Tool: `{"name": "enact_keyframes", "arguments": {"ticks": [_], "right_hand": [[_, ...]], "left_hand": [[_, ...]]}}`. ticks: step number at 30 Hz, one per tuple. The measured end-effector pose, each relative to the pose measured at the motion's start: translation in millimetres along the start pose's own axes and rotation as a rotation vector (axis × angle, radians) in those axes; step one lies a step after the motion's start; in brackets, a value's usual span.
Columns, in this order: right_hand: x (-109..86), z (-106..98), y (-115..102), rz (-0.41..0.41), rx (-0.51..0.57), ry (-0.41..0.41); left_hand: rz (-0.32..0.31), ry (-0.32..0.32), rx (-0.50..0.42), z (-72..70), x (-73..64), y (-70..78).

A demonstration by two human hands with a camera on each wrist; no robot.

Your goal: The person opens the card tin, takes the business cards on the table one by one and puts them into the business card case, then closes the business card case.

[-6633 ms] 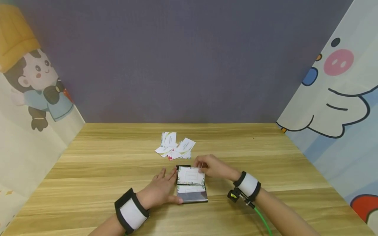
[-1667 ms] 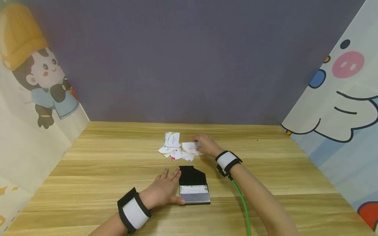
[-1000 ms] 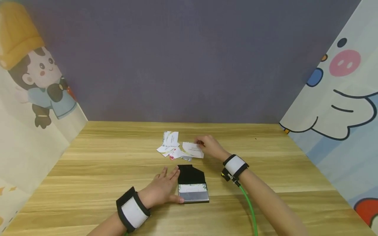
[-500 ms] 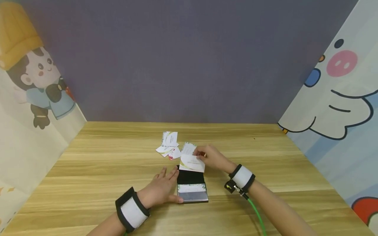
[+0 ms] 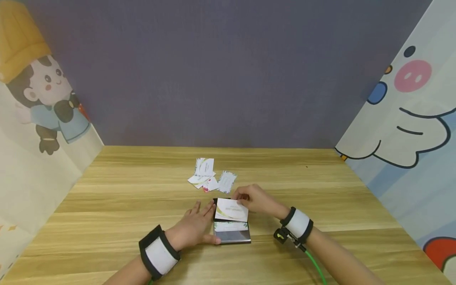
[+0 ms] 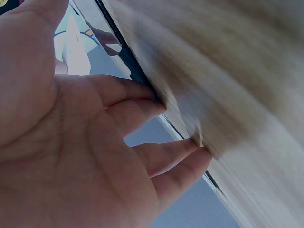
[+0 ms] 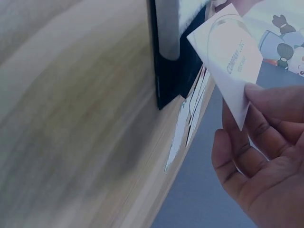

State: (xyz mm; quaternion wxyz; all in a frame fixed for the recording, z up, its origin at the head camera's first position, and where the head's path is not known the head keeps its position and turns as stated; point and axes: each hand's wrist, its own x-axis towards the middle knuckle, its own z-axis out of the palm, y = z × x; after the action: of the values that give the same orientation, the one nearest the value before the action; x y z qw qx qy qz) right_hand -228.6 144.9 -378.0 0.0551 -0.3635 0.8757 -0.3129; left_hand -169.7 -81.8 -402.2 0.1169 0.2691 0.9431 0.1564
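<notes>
In the head view, my right hand [image 5: 258, 200] pinches the corner of a white business card [image 5: 229, 209] with a gold curve. That card is held over the raised black flap of an open business card case [image 5: 233, 236]. A card with a leafy border [image 5: 230, 226] sits in the case's silver-fronted pocket. My left hand [image 5: 190, 228] rests spread on the table at the case's left side, its thumb at the front corner and fingertips by the flap. The right wrist view shows the pinched card [image 7: 230, 52] tilted above the case [image 7: 168, 88], printed side visible.
Several loose business cards [image 5: 204, 167] lie overlapping on the wooden table [image 5: 135, 190] beyond the case. A leafy-bordered card [image 5: 227, 181] lies at their right. A grey panel [image 5: 221, 79] stands at the back. A green cable [image 5: 315, 266] runs from the right wrist.
My right hand has taken the gold-curved card from the loose cards and brought it back toward me over the case flap. My left hand has stayed by the case.
</notes>
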Motion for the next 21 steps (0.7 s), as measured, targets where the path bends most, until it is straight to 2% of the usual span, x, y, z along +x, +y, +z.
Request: {"name": "enact_keyframes", "arguments": {"ticks": [7,9,21], "right_hand": [[-3.1,6,0,0.021,-0.013,-0.041],[-3.8,7,0,0.002,-0.025,-0.049],[-5.0,16,-1,0.012,-0.006,-0.142]], "left_hand": [[-0.004,-0.004,-0.003,0.3,0.5,-0.7],[-0.003,-0.002,-0.003,0.4,0.8,-1.0],[0.008,-0.005,0.018,0.8,1.4,-2.4]]}}
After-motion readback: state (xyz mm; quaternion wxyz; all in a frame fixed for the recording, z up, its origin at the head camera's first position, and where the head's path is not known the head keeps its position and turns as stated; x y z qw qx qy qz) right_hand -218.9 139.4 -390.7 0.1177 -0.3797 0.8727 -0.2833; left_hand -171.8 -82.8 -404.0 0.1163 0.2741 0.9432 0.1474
